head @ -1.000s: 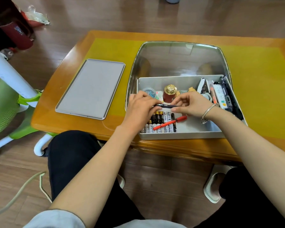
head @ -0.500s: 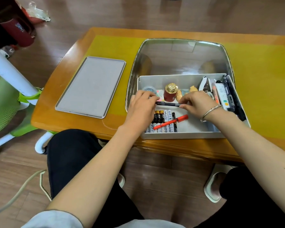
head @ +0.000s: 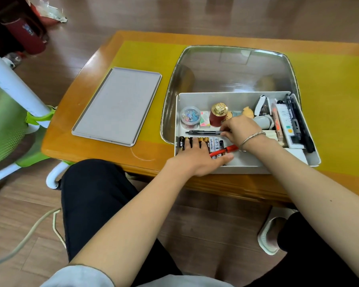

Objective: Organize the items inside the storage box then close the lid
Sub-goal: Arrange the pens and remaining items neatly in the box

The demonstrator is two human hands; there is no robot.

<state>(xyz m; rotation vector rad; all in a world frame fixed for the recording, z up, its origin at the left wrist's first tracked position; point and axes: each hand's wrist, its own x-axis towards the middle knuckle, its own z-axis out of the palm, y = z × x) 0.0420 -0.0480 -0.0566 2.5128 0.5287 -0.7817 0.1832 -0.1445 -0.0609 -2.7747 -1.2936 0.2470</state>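
Inside the storage box, the right hand pinches a light, stiff black pen by its end, while the left hand, seemingly flat-fingered, covers the batteries.

Storage box white, clear lid standing open behind it. Grey tray on an orange-brown wood surface with a yellow mat. In the box: black pen, red marker, batteries black with gold ends — a couple white with black print. Dark red jar, gold patterned cap. Clear tub of multicoloured clips. Silver bracelet on the right wrist. Green chair, white frame. Brown wood floor.
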